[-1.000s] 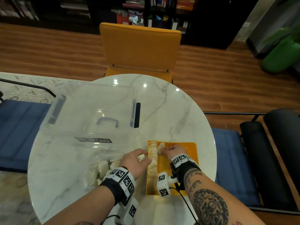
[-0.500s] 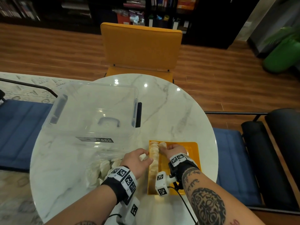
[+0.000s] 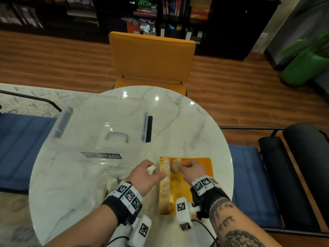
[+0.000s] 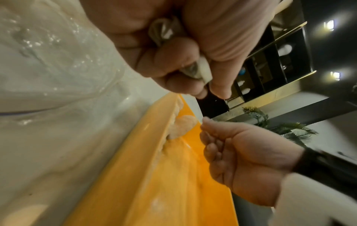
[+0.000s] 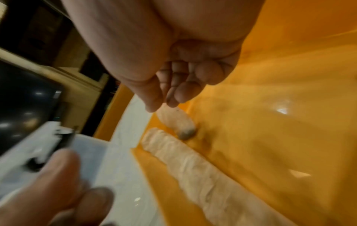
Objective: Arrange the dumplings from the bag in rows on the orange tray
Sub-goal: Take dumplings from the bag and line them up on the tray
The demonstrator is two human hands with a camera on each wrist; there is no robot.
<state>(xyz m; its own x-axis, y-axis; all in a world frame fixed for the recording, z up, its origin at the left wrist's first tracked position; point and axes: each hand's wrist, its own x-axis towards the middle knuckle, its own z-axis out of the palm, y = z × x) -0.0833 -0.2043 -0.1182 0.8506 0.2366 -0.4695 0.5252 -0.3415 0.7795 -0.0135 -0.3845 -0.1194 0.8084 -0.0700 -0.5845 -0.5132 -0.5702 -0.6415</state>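
Observation:
The orange tray (image 3: 199, 168) lies on the near right of the marble table. A row of pale dumplings (image 3: 164, 186) runs along its left edge. Another dumpling (image 3: 175, 164) (image 5: 175, 120) lies beside the row's far end. My right hand (image 3: 180, 165) (image 5: 162, 105) has its fingers curled, thumb and forefinger pinching that dumpling's end. My left hand (image 3: 154, 171) (image 4: 193, 68) hovers just left of the tray, gripping one dumpling (image 3: 151, 169) (image 4: 204, 71). The clear bag (image 3: 110, 182) with more dumplings lies left of my left wrist.
A clear lidded storage box (image 3: 99, 125) fills the table's left half. Bare marble (image 3: 187, 122) stretches beyond the tray. An orange chair (image 3: 151, 56) stands at the far side, and blue seats flank the table. The tray's right part is bare.
My right hand has settled its dumpling onto the tray beside the far end of the row. The left hand has hardly moved and still holds its dumpling.

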